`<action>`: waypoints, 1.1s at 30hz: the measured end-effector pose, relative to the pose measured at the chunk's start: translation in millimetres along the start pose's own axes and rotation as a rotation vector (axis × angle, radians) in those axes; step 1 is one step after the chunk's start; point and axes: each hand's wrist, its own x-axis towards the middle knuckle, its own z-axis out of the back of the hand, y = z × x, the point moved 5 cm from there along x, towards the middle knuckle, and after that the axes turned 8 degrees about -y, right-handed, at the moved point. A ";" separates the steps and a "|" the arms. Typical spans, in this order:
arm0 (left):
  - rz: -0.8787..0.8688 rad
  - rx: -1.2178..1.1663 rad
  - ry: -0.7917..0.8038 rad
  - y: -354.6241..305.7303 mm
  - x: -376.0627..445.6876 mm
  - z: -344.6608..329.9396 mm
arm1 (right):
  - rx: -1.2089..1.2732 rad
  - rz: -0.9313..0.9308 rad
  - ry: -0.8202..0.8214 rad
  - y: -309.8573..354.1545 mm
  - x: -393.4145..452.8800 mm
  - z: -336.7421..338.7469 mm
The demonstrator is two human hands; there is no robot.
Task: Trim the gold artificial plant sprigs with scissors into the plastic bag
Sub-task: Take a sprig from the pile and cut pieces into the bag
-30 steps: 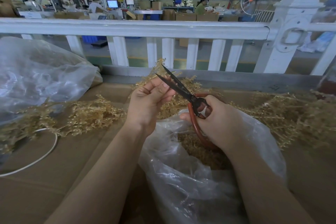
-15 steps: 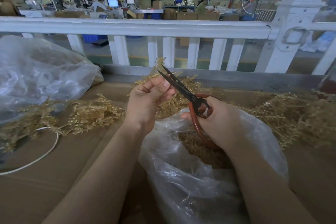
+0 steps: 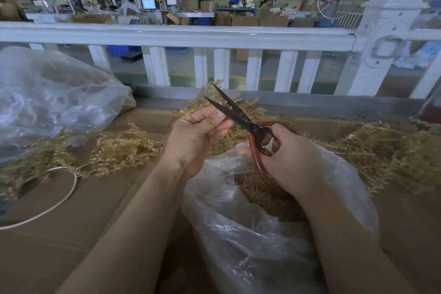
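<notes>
My left hand (image 3: 196, 137) pinches a thin gold sprig (image 3: 191, 110) between thumb and fingers, just left of the scissor blades. My right hand (image 3: 290, 157) grips the red-brown handles of the black scissors (image 3: 235, 114), whose blades stand a little apart and point up and left over the sprig. Below both hands an open clear plastic bag (image 3: 250, 227) holds a heap of gold trimmings (image 3: 265, 196). The sprig's stem inside my left palm is hidden.
Loose gold sprigs lie in piles at left (image 3: 114, 150), centre back (image 3: 241, 107) and right (image 3: 381, 150) on the cardboard surface (image 3: 71, 234). A second clear bag (image 3: 52, 98) bulges at far left. A white cord (image 3: 47, 207) curves beside it. A white railing (image 3: 191, 36) runs across the back.
The scissor blades have closed somewhat and sit closer against my left thumb and fingers. Both hands stay over the bag in nearly the same place.
</notes>
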 end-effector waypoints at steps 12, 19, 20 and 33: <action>-0.023 -0.002 0.020 -1.0 -1.1 -1.3 | 0.065 -0.044 0.037 -4.2 -0.2 -4.8; -0.102 0.068 -0.017 -3.3 -2.4 -1.6 | -0.046 -0.014 0.012 -2.3 0.1 -0.2; -0.111 0.077 -0.015 -3.3 -2.5 -2.2 | -0.051 -0.013 0.010 -2.2 0.1 -0.1; -0.095 0.054 -0.018 -0.9 -4.5 -5.7 | 0.008 -0.025 -0.009 -3.6 0.2 -1.4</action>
